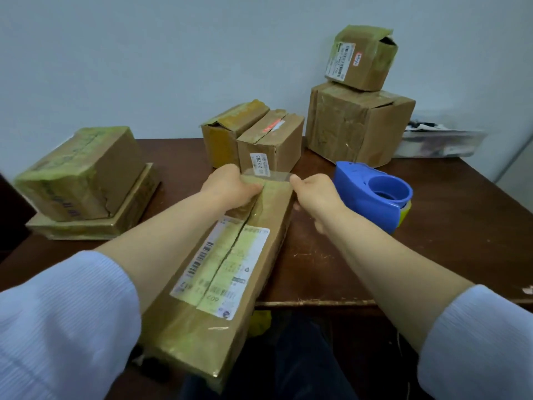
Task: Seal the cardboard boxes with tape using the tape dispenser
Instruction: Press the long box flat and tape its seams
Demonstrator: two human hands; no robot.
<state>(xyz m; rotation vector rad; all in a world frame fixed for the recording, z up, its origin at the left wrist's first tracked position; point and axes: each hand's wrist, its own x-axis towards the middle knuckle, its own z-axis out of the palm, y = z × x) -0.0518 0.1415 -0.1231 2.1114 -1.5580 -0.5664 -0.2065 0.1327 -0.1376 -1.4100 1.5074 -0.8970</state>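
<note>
A long cardboard box (230,284) with a white shipping label lies across the table's front edge, its near end over my lap. A strip of clear tape (266,176) sticks up past its far end. My left hand (232,187) grips that far end, thumb on top along the taped seam. My right hand (315,197) is at the far right corner, fingers curled, a fingertip pinching the tape strip's right edge. The blue tape dispenser (375,194) stands on the table just right of my right hand, held by neither hand.
On the dark wooden table (432,255) are a taped box on a flat box (80,174) at the left, two boxes (253,137) behind centre, and a small box stacked on a larger box (357,122) at the back right. A clear plastic bin (438,144) sits by the wall.
</note>
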